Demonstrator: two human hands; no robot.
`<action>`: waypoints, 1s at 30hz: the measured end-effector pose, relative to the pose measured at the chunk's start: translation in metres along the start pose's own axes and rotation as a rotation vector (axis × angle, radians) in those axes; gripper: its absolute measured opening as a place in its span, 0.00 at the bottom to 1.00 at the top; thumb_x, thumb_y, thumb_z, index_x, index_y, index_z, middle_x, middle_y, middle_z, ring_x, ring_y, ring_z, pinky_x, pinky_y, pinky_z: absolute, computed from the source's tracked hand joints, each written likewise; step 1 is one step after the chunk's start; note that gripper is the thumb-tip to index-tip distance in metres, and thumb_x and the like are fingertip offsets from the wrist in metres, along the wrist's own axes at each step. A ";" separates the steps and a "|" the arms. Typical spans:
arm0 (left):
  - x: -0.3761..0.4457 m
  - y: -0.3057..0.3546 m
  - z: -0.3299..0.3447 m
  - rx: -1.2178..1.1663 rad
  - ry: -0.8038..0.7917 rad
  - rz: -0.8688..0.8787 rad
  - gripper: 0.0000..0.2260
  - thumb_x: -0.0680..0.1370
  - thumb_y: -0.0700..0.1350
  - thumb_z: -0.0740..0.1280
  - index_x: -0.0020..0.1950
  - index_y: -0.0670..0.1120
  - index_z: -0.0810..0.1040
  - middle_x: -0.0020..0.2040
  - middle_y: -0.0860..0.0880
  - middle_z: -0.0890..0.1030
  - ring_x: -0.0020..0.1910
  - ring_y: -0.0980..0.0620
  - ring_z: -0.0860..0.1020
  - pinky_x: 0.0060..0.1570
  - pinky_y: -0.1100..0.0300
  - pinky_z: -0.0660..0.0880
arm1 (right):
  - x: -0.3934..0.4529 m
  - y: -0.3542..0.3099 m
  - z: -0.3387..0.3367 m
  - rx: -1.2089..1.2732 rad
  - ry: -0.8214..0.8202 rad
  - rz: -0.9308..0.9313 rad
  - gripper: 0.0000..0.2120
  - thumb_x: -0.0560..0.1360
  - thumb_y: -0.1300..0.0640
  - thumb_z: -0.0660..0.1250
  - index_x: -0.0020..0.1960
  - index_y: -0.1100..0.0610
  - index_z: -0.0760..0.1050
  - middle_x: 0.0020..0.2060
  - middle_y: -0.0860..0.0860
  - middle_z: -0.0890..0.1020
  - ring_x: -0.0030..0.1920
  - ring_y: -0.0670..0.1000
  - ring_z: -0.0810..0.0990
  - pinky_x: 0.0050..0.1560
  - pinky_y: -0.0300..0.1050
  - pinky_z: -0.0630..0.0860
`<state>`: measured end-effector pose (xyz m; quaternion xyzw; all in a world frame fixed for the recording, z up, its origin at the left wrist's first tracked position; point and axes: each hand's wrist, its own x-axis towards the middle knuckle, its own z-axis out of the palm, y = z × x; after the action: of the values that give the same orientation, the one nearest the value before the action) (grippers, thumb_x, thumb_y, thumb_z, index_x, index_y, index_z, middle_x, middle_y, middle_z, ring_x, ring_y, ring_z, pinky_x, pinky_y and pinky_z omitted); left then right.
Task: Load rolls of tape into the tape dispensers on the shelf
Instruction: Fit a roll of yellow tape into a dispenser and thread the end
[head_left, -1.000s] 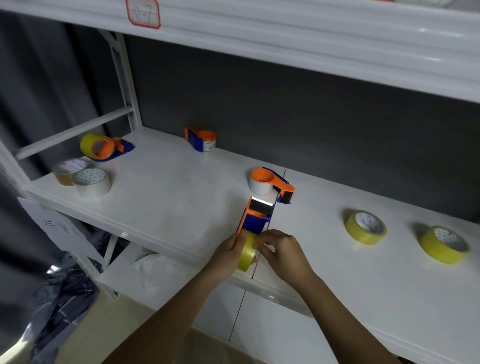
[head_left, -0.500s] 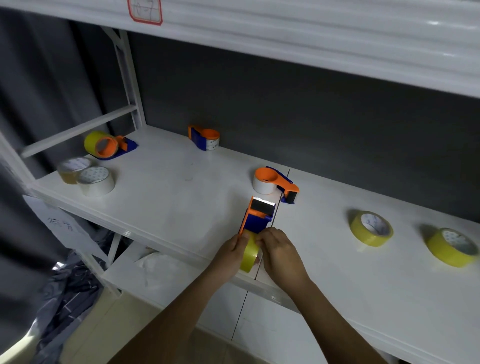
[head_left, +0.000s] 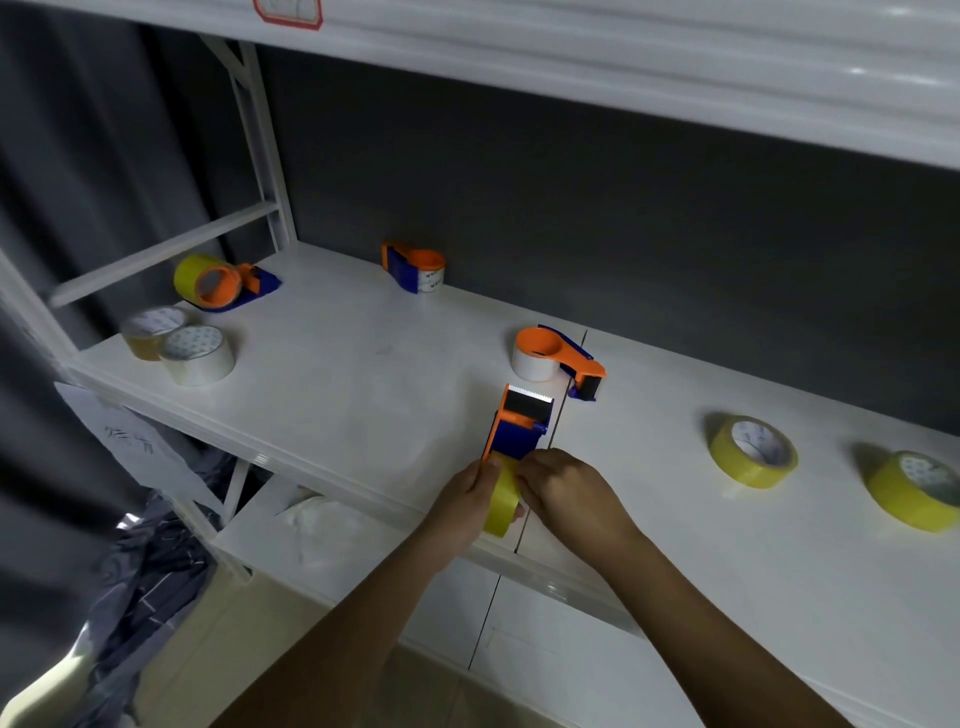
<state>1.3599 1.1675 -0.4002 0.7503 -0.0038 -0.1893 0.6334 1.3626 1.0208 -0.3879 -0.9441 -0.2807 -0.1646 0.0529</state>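
Note:
An orange and blue tape dispenser (head_left: 517, 426) lies near the shelf's front edge, its toothed blade pointing away from me. A yellow tape roll (head_left: 500, 503) sits at its near end, standing on edge. My left hand (head_left: 467, 501) grips the roll and the dispenser's left side. My right hand (head_left: 563, 493) pinches at the top of the roll, fingers closed on it. Three other dispensers hold rolls: one with white tape (head_left: 553, 356) just behind, one (head_left: 415, 266) at the back, one with yellow tape (head_left: 221, 280) at far left.
Two loose yellow rolls (head_left: 753, 451) (head_left: 917, 489) lie on the white shelf (head_left: 353, 374) to the right. A brown roll (head_left: 143, 338) and a white roll (head_left: 197, 354) lie at the left end. An upper shelf board overhangs. A lower shelf and cloth sit below left.
Both hands stay on the yellow roll at the dispenser's near end. My right fingertips have closed in onto the top of the roll.

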 end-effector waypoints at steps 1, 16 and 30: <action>0.000 0.000 0.000 -0.006 0.002 -0.003 0.17 0.83 0.53 0.50 0.59 0.46 0.73 0.42 0.48 0.82 0.39 0.56 0.81 0.36 0.73 0.75 | 0.000 0.000 0.001 -0.007 0.021 -0.025 0.16 0.51 0.67 0.81 0.32 0.57 0.78 0.28 0.52 0.80 0.28 0.49 0.79 0.28 0.34 0.74; 0.003 0.001 0.000 -0.018 0.011 0.010 0.14 0.83 0.53 0.50 0.53 0.49 0.73 0.37 0.51 0.81 0.28 0.64 0.78 0.31 0.75 0.72 | -0.003 0.010 -0.007 0.371 -0.029 0.126 0.07 0.77 0.62 0.62 0.47 0.61 0.79 0.44 0.55 0.80 0.44 0.52 0.78 0.45 0.36 0.71; -0.002 0.008 0.002 0.007 0.001 0.004 0.15 0.83 0.53 0.49 0.57 0.49 0.72 0.38 0.50 0.81 0.32 0.60 0.80 0.33 0.73 0.74 | -0.008 0.002 0.006 0.409 0.132 0.217 0.05 0.71 0.65 0.67 0.44 0.60 0.80 0.41 0.54 0.82 0.45 0.46 0.74 0.50 0.26 0.67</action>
<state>1.3595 1.1640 -0.3927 0.7527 -0.0057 -0.1879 0.6310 1.3589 1.0167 -0.3964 -0.9256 -0.2012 -0.1590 0.2785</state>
